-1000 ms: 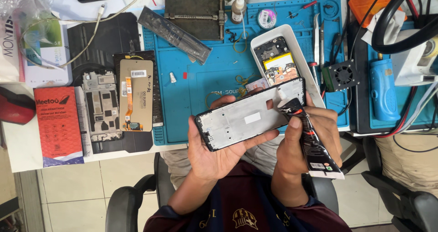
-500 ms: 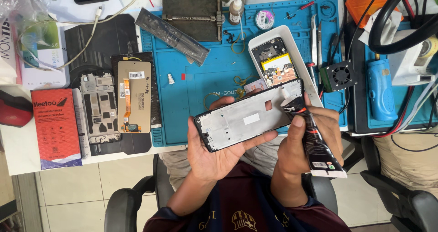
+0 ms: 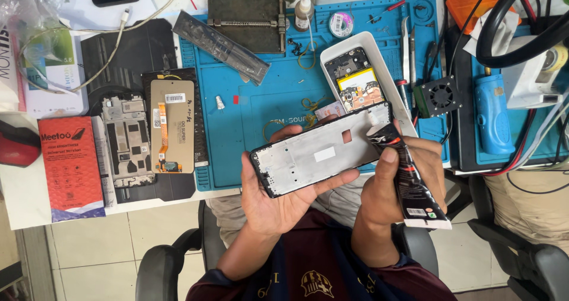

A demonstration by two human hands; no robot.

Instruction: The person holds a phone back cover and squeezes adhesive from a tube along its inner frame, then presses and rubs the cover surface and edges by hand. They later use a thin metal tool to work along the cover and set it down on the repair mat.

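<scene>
Little has shifted since the earlier frames: the phone frame (image 3: 323,154) is kept in the same slant above the near edge of the blue mat (image 3: 261,105), and the tube of adhesive (image 3: 409,179) has been kept pressed to the frame's right end, with only a slight change of angle.

The frame is cradled from below by the left hand (image 3: 278,197), palm up, fingers wrapped round its far long edge and thumb on the near one, so that the pale inner face is presented flat to the eye. The tube is gripped in the closed right hand (image 3: 391,191), its nozzle brought down onto the upper right corner of the frame, apparently so that a bead can be laid along the rim; the thumb is set high on the tube, near the nozzle, where it can be steered.

Just beyond the frame, on the mat, a white tray (image 3: 388,85) is placed with an opened phone body (image 3: 355,82) in it, within easy reach. Towards the left edge of the worktop a display panel (image 3: 172,126) is laid face down beside a bare grey midframe (image 3: 124,141), and a red box (image 3: 68,165) is set at the near left corner. Tweezers (image 3: 405,46) and a small black fan (image 3: 440,96) are kept at the mat's right edge.
</scene>
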